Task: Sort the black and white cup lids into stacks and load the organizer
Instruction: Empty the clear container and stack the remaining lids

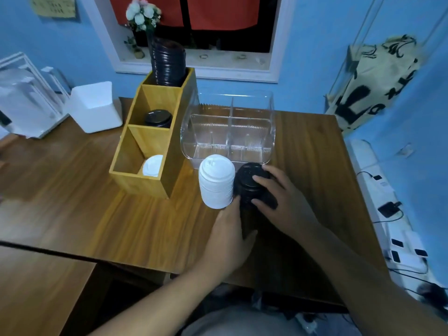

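Both forearms reach up from the bottom edge to the centre of the wooden table [72,190]. The left hand [230,229] wraps around the lower left side of a black lid stack [244,190], fingers curled against it. The right hand [286,202] grips the same stack from the right, with one finger laid over its top and others along its side. The stack leans towards the viewer between the two hands.

Just left of it, touching or nearly so, a white lid stack [216,184] stands upright on the table.

Beyond, left of centre, sits a wooden organizer [169,151] with three compartments. The nearest holds a white lid [152,166], the middle one holds black lids [158,118], and the farthest holds a tall black stack [168,61] that rises above its rim. Beside it on the right is a clear plastic divided bin [230,132].

Farther left stands a white box [95,107]. At the top of the frame, white flowers [143,12] stand at a window, and a printed tote bag [373,88] hangs at the upper right.
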